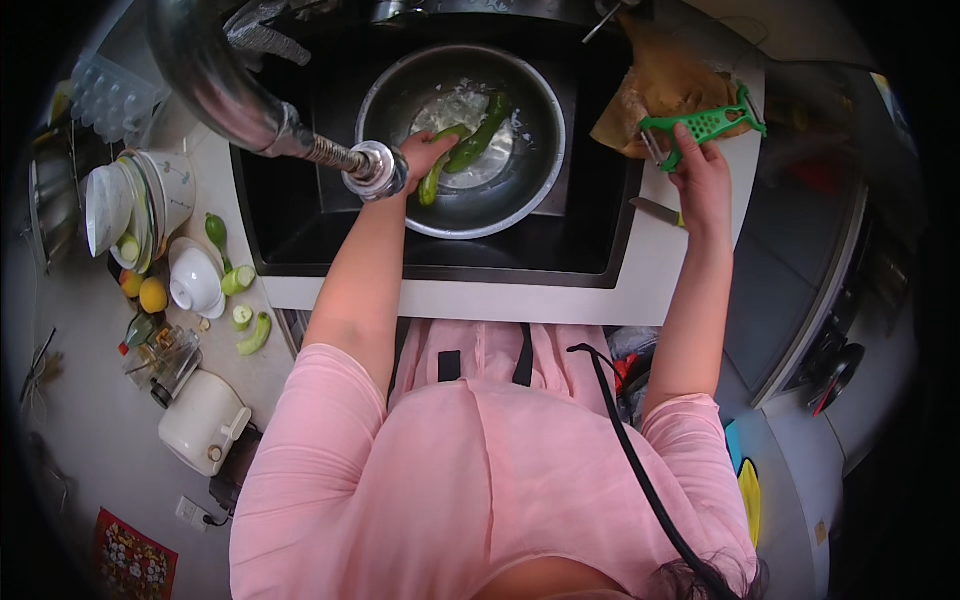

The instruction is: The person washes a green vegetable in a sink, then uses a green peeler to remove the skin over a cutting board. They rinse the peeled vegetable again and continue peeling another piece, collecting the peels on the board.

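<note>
My left hand [426,156] reaches into a round metal basin [551,176] and grips a slender green vegetable [428,187], perhaps a cucumber. Beside it in the basin lies a second, darker green one [480,139]; small pale bits cling to the basin's inside. The basin stands in a black sink [525,262]. At the right, my right hand [703,176] holds a green plastic peeler [705,127] with a metal blade at its left end, over the white counter. A small knife [656,210] with a green handle lies near my right wrist.
A metal faucet [225,97] arches over the sink's left side. Brown paper [652,82] lies at the counter's right back. Stacked bowls [139,202], a white bowl [196,277], cut green vegetables [238,280], yellow-orange fruit [154,295] and a cream toaster [202,421] stand or lie on the left counter.
</note>
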`<state>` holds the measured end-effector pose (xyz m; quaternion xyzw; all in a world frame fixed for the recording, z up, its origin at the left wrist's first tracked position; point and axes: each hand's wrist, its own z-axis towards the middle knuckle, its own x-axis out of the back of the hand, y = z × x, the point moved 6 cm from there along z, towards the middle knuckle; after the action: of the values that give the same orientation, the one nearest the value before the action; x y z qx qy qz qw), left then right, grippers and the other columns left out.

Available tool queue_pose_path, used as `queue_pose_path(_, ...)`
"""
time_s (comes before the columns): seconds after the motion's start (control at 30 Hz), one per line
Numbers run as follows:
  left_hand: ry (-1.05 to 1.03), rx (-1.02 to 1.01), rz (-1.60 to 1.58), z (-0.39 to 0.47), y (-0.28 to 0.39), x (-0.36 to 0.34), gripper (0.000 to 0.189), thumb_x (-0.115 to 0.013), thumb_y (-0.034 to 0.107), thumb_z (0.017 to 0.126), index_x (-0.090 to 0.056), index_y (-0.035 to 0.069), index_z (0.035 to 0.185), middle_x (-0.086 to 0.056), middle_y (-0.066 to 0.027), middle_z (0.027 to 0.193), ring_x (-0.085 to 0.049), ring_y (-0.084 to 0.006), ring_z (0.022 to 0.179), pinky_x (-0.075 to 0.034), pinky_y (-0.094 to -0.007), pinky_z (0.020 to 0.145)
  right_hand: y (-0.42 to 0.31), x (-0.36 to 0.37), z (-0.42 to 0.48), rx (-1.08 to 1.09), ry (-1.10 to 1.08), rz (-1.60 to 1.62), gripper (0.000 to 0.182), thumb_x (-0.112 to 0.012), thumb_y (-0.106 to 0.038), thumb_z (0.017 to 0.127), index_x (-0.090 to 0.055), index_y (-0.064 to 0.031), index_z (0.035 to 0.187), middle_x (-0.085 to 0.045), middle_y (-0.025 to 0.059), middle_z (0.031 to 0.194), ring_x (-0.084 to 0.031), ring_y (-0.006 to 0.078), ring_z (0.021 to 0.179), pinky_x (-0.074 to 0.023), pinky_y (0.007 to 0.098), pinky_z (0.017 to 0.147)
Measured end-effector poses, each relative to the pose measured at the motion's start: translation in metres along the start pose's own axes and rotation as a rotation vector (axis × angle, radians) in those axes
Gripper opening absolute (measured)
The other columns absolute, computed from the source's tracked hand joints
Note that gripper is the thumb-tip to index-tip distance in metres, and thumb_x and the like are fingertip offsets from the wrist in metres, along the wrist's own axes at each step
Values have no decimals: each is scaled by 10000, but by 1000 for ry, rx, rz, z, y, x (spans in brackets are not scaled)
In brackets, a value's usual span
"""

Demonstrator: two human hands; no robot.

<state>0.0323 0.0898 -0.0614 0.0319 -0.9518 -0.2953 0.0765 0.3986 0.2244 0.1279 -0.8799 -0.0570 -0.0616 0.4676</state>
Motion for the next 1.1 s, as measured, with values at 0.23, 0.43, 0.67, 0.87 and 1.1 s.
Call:
queue_pose_path(0.23, 249, -228, 175, 9, 10, 14, 469, -676, 303, 832, -551, 2, 1170, -605, -91, 885, -576, -165, 791, -471, -284, 691, -7, 7, -12, 198, 335, -321, 526, -709, -322, 825, -556, 55, 1159, -619, 52, 818, -547, 86, 585, -448, 228, 559)
queue_pose_path(0.43, -101, 166, -638, -25, 27, -2, 575, -525, 532, 904, -554, -9, 1097, -515, -64, 721, -509, -163, 621, -458, -298, 560, 18, 18, -67, 556, 74, -1024, 354, -663, -200, 839, -586, -28, 1139, -574, 130, 1092, -562, 250, 998, -464, 336, 838)
queue_pose_path(0.67, -306, -29, -1123, -98, 38, 21, 353, -534, 324, 931, -504, 5, 1077, -557, -132, 855, -545, -218, 733, -486, -289, 622, 32, 36, -78, 654, 2, -1073, 229, -620, -69, 824, -602, -16, 1047, -572, 138, 1096, -523, 323, 1050, -434, 380, 911)
queue_pose_path(0.87, -178, -278, -1231, -222, 12, 88, 325, -550, 316, 936, -497, 57, 1125, -555, -93, 900, -559, -198, 798, -514, -351, 685, 34, 23, -91, 662, 58, -1128, 93, -548, -102, 909, -549, -40, 978, -618, 143, 888, -587, 336, 862, -470, 393, 761)
queue_pose_path(1.1, 218, -326, -1050, -364, -155, 157, 408, -551, 280, 943, -461, 16, 1241, -563, -77, 967, -532, -133, 817, -471, -254, 655, 19, -146, -216, 864, -336, -714, 140, -563, -125, 932, -537, -26, 1027, -598, 111, 864, -585, 185, 755, -467, 297, 685)
